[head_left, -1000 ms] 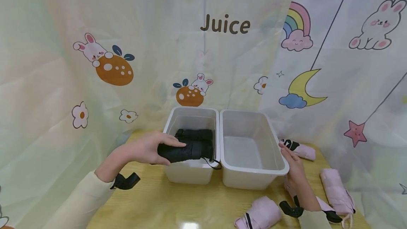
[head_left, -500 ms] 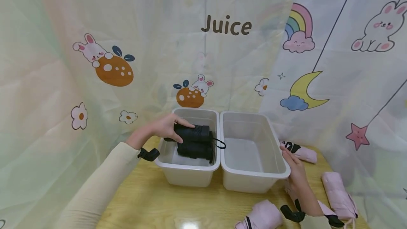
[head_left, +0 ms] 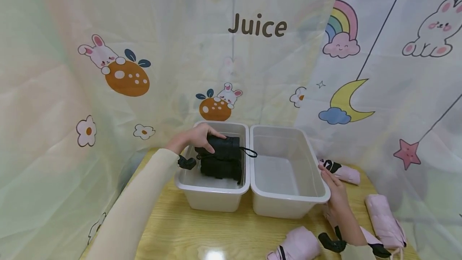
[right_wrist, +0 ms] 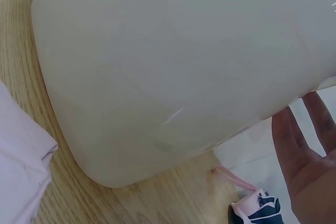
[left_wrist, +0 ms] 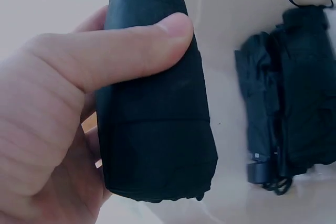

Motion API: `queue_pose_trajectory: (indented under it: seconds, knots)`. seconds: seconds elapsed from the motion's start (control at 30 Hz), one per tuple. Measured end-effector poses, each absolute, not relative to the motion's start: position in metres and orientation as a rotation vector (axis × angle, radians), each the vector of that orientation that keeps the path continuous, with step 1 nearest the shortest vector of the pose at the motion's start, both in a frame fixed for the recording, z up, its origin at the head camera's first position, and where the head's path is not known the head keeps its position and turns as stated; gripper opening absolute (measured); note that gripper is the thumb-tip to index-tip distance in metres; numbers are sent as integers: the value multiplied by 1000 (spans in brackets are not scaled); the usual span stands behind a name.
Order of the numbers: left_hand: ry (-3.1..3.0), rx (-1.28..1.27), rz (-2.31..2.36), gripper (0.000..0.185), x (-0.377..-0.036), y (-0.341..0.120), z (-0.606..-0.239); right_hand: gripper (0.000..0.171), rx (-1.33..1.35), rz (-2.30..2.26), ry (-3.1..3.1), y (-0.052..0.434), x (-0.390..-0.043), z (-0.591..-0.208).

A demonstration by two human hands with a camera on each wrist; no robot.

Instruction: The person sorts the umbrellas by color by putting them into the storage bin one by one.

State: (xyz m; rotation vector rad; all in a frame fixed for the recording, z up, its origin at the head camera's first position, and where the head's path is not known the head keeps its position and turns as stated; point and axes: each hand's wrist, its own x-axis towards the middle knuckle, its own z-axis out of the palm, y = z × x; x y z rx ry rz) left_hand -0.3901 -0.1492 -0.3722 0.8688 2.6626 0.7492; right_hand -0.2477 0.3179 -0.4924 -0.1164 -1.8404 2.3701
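Note:
My left hand [head_left: 200, 135] holds a folded black umbrella [head_left: 226, 147] inside the left white bin [head_left: 214, 202], its wrist loop toward the right. In the left wrist view the thumb lies across this umbrella [left_wrist: 157, 98]. More folded black umbrellas [left_wrist: 304, 87] lie on that bin's floor; in the head view one dark umbrella [head_left: 221, 168] shows just in front of the held one. At the right white bin [head_left: 285, 208], my right hand [head_left: 336, 191] touches the outer side below the rim with its fingers extended. The right wrist view shows its fingers [right_wrist: 286, 135] against the bin's underside edge.
Several folded pink umbrellas lie on the wooden table [head_left: 195, 236]: one in front [head_left: 296, 244], one at far right [head_left: 384, 222], one behind the right hand [head_left: 346, 173]. The bins stand side by side. A printed curtain [head_left: 173, 51] hangs close behind.
My left hand has carried the black umbrella from over the left bin's front to farther back inside it, exposing the dark umbrella in front. The right hand stays at the right bin.

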Motion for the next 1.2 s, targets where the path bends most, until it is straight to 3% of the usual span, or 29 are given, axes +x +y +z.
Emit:
queue_pose_trajectory:
  seconds: [0.43,1.2]
  knots:
    - [2739,768,615,58,-418,-134,-414,29,-94,2455,-1762,322,-249,-489]
    - [2687,668,579,55,-433,-121,-468,32,-106,2427,-1780,318,-250,-495]
